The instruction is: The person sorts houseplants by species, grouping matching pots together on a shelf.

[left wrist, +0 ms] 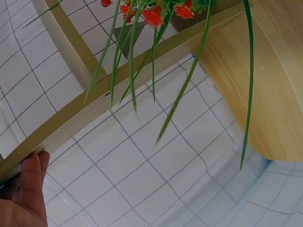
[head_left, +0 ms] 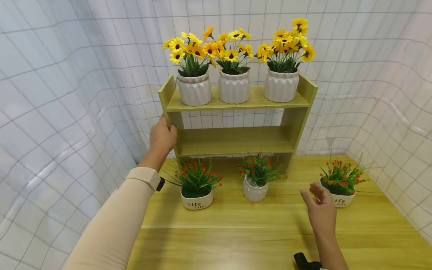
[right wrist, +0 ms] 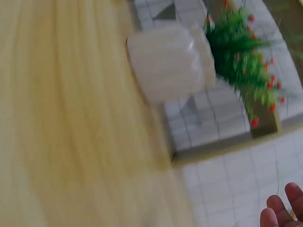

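A wooden two-tier shelf [head_left: 236,140] stands at the back of the table. My left hand [head_left: 163,137] grips its left side panel, thumb on the front edge; in the left wrist view the fingers [left wrist: 32,182] press against that panel. Three white pots of yellow flowers, left [head_left: 194,90], middle [head_left: 234,88] and right [head_left: 281,87], stand on the top board. My right hand [head_left: 320,206] is held over the table with fingers loosely bent and nothing in them, just left of an oval pot of red flowers [head_left: 342,200]. The right wrist view is blurred.
In front of the shelf stand an oval "Life" pot [head_left: 197,202] with red flowers on the left and a round white pot [head_left: 255,190] near the middle. The middle board [head_left: 234,140] is bare. White gridded cloth [head_left: 67,112] hangs around the wooden table [head_left: 236,240].
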### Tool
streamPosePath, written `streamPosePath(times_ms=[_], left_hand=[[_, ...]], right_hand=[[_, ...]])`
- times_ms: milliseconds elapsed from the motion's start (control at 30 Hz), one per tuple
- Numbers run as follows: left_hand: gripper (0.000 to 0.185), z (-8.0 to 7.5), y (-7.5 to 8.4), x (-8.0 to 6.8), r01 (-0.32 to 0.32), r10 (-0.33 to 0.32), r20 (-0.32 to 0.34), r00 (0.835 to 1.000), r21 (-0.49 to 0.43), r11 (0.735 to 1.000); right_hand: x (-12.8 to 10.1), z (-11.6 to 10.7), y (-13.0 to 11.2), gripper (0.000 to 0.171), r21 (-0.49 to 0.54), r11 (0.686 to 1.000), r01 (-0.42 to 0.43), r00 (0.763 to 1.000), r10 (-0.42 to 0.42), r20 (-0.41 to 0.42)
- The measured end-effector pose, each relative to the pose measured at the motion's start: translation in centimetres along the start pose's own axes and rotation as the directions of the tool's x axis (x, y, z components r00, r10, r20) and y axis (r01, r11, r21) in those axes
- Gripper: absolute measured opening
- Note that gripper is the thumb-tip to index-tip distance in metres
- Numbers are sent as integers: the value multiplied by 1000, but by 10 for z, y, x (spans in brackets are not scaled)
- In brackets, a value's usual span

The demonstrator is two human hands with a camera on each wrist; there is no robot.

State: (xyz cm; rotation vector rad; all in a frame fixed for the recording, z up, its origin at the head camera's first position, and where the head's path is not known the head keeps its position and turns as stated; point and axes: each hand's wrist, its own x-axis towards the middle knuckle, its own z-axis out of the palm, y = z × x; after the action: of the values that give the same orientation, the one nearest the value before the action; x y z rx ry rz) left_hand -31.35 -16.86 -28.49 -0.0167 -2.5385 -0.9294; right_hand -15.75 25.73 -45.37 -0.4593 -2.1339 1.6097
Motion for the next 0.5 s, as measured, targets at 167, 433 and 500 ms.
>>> streamPosePath(times_ms=[167,433,500], left_hand=[[36,0,1,-2,17,-17,11,1000,4,1000],[34,-1,3,-3,22,-22,8,1000,-2,1000],[35,-2,3,-2,23,-23,7,1000,-4,1000]], right_hand=[[6,-28,22,65,-84,989,-119,990,111,-92],[22,-59,39,71,-141,972,-187,970,160,-185],[28,-64,40,76,-134,970,-204,966,177,-191]])
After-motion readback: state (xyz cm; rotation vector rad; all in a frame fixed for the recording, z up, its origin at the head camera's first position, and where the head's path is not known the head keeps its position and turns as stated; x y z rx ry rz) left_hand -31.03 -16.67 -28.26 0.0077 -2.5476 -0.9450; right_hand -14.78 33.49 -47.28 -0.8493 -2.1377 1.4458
